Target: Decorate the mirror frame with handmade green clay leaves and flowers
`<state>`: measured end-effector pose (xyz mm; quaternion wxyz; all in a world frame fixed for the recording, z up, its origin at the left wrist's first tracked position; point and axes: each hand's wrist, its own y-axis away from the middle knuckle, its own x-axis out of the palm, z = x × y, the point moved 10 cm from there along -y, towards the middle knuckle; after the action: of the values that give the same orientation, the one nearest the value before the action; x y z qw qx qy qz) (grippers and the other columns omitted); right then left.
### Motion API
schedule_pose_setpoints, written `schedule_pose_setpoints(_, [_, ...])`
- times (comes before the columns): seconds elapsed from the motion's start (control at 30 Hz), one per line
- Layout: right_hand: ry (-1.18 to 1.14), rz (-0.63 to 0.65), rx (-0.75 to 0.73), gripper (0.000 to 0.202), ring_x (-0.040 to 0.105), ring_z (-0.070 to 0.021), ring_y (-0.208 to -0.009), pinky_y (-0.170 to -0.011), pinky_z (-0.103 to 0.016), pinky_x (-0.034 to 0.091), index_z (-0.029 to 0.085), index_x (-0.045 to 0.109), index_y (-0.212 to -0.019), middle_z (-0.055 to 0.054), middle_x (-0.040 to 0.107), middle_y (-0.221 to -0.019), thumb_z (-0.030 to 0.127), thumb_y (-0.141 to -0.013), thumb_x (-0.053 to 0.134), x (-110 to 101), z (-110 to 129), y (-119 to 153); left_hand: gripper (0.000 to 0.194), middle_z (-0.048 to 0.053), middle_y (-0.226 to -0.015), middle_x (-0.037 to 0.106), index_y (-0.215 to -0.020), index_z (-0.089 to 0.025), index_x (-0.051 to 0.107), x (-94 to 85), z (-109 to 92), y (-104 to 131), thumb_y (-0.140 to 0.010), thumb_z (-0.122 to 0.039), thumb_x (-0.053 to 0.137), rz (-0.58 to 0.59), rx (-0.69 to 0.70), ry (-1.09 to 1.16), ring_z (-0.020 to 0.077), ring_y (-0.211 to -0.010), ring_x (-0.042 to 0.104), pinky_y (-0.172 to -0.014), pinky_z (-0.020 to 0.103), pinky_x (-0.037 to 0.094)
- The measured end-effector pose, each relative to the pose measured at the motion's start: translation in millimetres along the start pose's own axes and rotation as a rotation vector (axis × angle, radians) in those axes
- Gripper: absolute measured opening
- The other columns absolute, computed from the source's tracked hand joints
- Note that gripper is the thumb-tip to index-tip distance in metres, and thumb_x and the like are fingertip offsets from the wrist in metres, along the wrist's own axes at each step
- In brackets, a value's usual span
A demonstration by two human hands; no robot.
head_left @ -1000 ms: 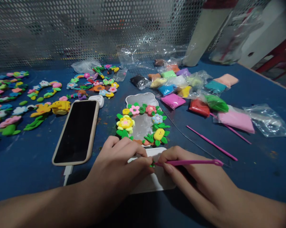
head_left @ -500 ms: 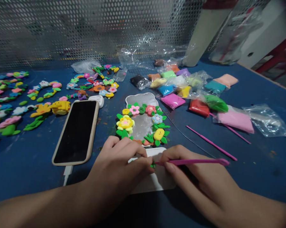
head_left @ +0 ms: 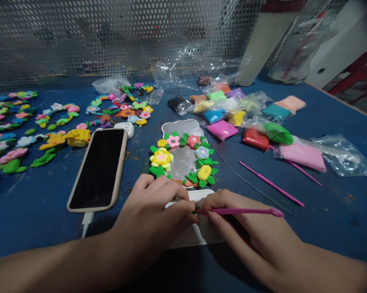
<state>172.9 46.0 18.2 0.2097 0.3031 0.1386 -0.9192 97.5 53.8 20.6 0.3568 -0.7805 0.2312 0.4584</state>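
Note:
Between its thumb and index finger, my left hand pinches a small piece of green clay, mostly covered by the fingers. A pink clay modelling tool is gripped in my right hand, its tip at the green piece. Both hands are over a white board. Just beyond them lies a small mirror framed with clay flowers and leaves, among them a yellow flower and a yellow face piece.
On the left, a phone with a cable lies near several clay-decorated pieces. Bags of coloured clay spread across the back right. Two more pink tools, one nearer, rest on the right. A perforated metal panel stands behind.
My right hand and the pink tool have shifted slightly left, bringing the tool's tip further in toward the green clay. My left hand stays almost still.

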Motion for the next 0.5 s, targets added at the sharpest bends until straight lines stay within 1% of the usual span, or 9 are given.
schedule_pose_setpoints(0.27, [0.044, 0.026, -0.007, 0.018, 0.06, -0.0114, -0.072, -0.069, -0.021, 0.052, 0.02, 0.051, -0.084, -0.002, 0.063, -0.08, 0.006, -0.085, 0.039, 4.1, -1.6, 2.2, 0.014, -0.005, -0.08, 0.063, -0.078, -0.024, 0.059, 2.5, -2.2, 1.4, -0.089, -0.028, 0.051, 0.025, 0.012, -0.036, 0.0154, -0.071, 0.051, -0.064, 0.033, 0.023])
schedule_pose_setpoints(0.33, [0.037, 0.016, -0.004, 0.019, 0.06, -0.01, -0.073, -0.069, -0.019, 0.051, 0.02, 0.05, -0.085, -0.001, 0.062, -0.08, 0.005, -0.085, 0.039, 2.5, -1.7, 2.7, 0.015, -0.005, -0.08, 0.063, -0.079, -0.024, 0.059, 3.0, -1.6, 1.9, -0.09, -0.028, 0.05, 0.023, 0.012, -0.028, 0.0154, -0.072, 0.051, -0.065, 0.033, 0.022])
schedule_pose_setpoints(0.43, [0.001, -0.041, -0.035, 0.019, 0.06, -0.0073, -0.076, -0.071, -0.014, 0.049, 0.021, 0.05, -0.09, 0.001, 0.062, -0.082, 0.004, -0.085, 0.041, -4.4, 2.3, 3.0, 0.014, -0.005, -0.08, 0.062, -0.079, -0.024, 0.059, 2.8, -1.3, 2.1, -0.089, -0.028, 0.05, 0.012, 0.02, -0.014, 0.0157, -0.072, 0.05, -0.065, 0.033, 0.022])
schedule_pose_setpoints(0.5, [-0.003, -0.049, -0.052, 0.02, 0.06, -0.0072, -0.078, -0.073, -0.014, 0.049, 0.021, 0.049, -0.091, 0.001, 0.062, -0.084, 0.004, -0.084, 0.042, -4.8, 4.3, 3.3, 0.014, -0.005, -0.08, 0.062, -0.079, -0.023, 0.059, 2.2, -1.8, 1.6, -0.089, -0.027, 0.051, 0.006, 0.028, -0.009, 0.0155, -0.072, 0.05, -0.065, 0.032, 0.021])
